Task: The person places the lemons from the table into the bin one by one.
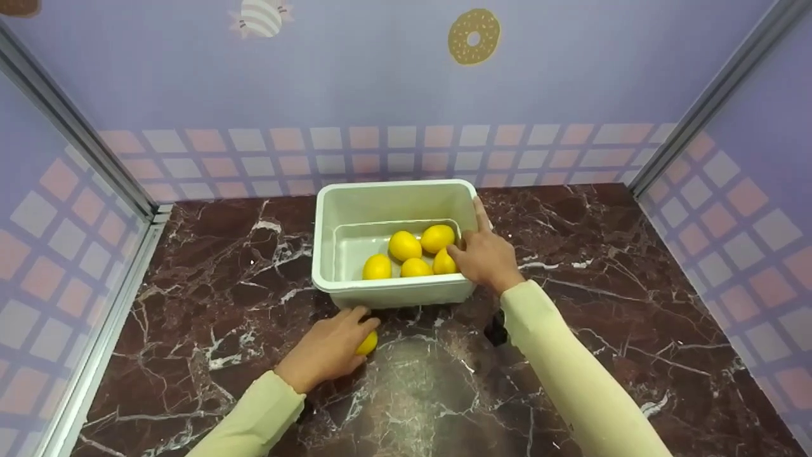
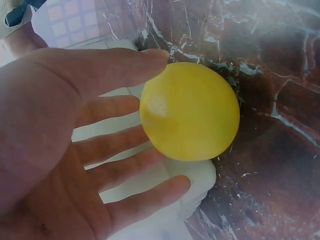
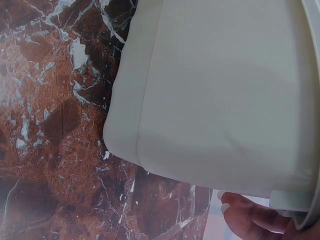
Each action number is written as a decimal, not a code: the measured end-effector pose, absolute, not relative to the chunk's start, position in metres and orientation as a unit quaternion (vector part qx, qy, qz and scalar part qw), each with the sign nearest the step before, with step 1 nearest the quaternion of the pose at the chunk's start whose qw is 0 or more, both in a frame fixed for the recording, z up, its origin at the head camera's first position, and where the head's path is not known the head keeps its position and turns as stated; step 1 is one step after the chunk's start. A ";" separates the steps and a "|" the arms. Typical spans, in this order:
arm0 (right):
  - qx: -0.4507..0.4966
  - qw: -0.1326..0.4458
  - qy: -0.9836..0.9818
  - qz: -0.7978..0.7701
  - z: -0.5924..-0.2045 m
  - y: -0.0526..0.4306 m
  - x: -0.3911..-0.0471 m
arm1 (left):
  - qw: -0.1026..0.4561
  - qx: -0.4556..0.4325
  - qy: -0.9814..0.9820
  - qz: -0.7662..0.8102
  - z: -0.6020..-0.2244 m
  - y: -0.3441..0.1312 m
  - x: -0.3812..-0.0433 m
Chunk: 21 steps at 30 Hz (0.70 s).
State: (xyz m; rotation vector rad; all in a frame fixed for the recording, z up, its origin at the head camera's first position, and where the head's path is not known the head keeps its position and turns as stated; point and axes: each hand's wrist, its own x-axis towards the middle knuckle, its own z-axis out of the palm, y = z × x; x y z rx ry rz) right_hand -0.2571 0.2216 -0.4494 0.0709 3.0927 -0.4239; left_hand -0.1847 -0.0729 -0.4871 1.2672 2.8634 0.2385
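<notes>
A pale, off-white plastic bin (image 1: 393,295) stands on the marble-patterned surface with several yellow lemons (image 1: 405,246) inside, mostly toward its right. My right hand (image 1: 488,257) grips the bin's right rim, thumb over the inner side. Its fingertips (image 3: 232,212) show under the rim in the right wrist view. In front of the bin's near left corner, my left hand (image 1: 333,346) holds another lemon (image 2: 192,112) low over the surface, between thumb and fingers. The lemon hides some of the left fingertips in the left wrist view.
Dark red marble-patterned tabletop (image 1: 241,304) surrounds the bin. A patterned purple back wall (image 1: 380,82) rises close behind it, with side panels at left and right joined by metal edge strips (image 1: 108,368). A small black object (image 1: 496,330) shows beside the right wrist.
</notes>
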 end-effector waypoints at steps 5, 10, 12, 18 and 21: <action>0.022 0.006 0.991 -0.134 -0.451 0.221 -0.256 | 0.013 0.402 0.912 0.080 -0.490 -0.072 -0.184; 0.022 0.006 0.991 -0.134 -0.449 0.222 -0.256 | 0.007 0.404 0.912 0.076 -0.493 -0.071 -0.184; 0.022 0.007 0.991 -0.135 -0.449 0.223 -0.256 | 0.000 0.407 0.911 0.073 -0.494 -0.070 -0.183; 0.020 0.007 0.990 -0.137 -0.450 0.222 -0.256 | 0.009 0.404 0.911 0.078 -0.498 -0.072 -0.184; 0.022 0.007 0.990 -0.138 -0.449 0.223 -0.257 | 0.025 0.402 0.911 0.086 -0.499 -0.072 -0.187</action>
